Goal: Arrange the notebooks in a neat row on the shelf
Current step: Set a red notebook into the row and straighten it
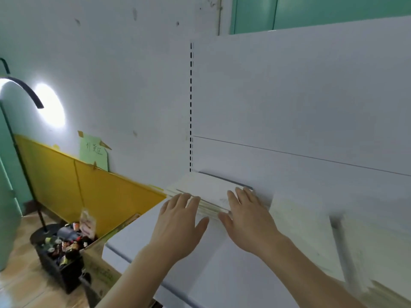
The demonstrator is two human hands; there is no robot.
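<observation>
A stack of white notebooks (208, 186) lies flat on the white shelf (222, 263), pushed into its back left corner against the back panel. My left hand (178, 223) lies flat with straight fingers touching the stack's front left edge. My right hand (249, 216) lies flat too, its fingers on the stack's front right corner. More pale notebooks (300, 210) lie blurred on the shelf to the right of the stack.
A white back panel (289, 107) with a slotted upright (190, 107) rises behind the shelf. Below left stand a yellow board (77, 185), a black crate of small bottles (64, 247), a cardboard box (97, 263) and a floor lamp (24, 90).
</observation>
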